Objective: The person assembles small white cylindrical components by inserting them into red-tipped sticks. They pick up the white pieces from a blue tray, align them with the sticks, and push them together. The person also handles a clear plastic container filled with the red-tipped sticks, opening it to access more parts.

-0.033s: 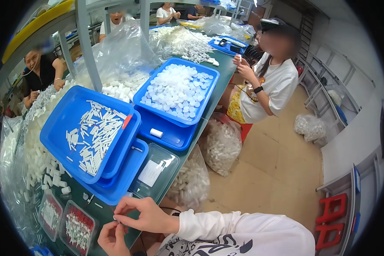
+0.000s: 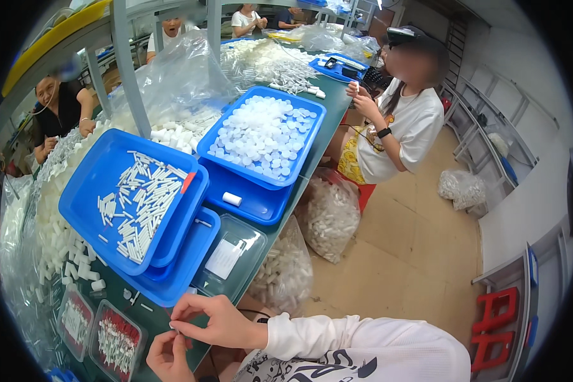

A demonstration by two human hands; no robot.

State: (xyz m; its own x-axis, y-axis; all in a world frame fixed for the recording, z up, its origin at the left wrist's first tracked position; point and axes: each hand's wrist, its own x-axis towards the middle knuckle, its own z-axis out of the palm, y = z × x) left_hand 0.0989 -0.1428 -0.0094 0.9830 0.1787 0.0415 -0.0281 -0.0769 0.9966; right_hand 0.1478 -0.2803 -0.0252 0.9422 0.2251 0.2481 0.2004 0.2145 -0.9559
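Note:
Over the near edge of the green table my two hands meet with fingertips close together. My right hand [image 2: 211, 323] is closed in a pinch, thumb against forefinger. My left hand [image 2: 170, 358] sits just below it, its fingers also pinched. A tiny whitish bit shows at the fingertips, too small to name. To the left of my hands stands a clear box [image 2: 116, 340] of small thin white pieces with red at the bottom, and beside it a similar clear box [image 2: 76, 321]. Farther up, a blue tray [image 2: 86, 191] holds many short white sticks.
Another blue tray [image 2: 316, 127] holds translucent white discs; a white cylinder [image 2: 232, 199] lies in the tray beneath. A clear lid [image 2: 251, 239] lies near the table edge. White tubes heap at left. Filled bags [image 2: 331, 223] stand by the table. A co-worker [image 2: 407, 121] sits at right.

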